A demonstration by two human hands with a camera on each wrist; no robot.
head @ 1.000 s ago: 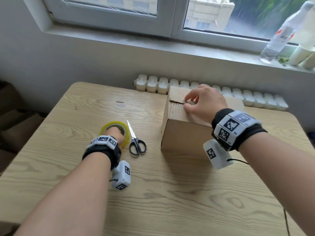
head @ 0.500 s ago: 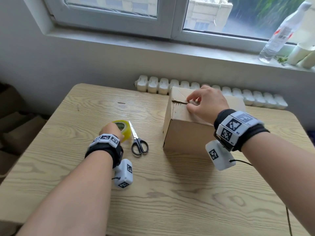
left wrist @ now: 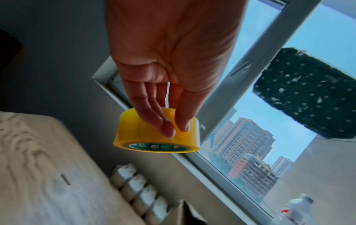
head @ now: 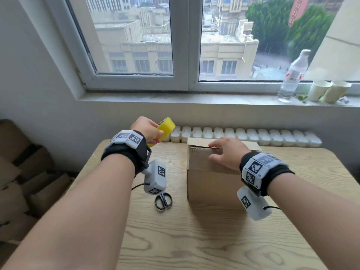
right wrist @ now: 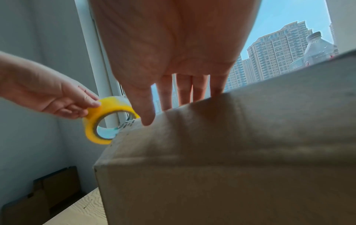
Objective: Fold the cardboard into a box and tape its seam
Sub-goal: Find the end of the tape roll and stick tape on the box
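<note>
A brown cardboard box [head: 210, 184] stands folded on the wooden table [head: 194, 240], its top flaps closed with a dark seam gap along the top. My right hand [head: 227, 152] lies flat on the near top flap with straight fingers [right wrist: 185, 91] over the box [right wrist: 231, 152]. My left hand [head: 148, 129] holds a yellow tape roll [head: 164, 128] in the air, up and to the left of the box. Fingers and thumb pinch the roll [left wrist: 154, 137] by its rim; the same roll [right wrist: 104, 120] shows beside the box's top left corner.
Black scissors [head: 163, 200] lie on the table left of the box, partly hidden by my left wrist camera. A row of white bottles [head: 243, 134] lines the table's far edge. A water bottle [head: 292, 75] and paper cups [head: 329, 91] stand on the windowsill. Cardboard stacks [head: 19, 182] sit at left.
My left hand has lifted the tape roll off the table, up and toward the box. The right hand stays on the box top, fingers now flatter. The head view has tilted up.
</note>
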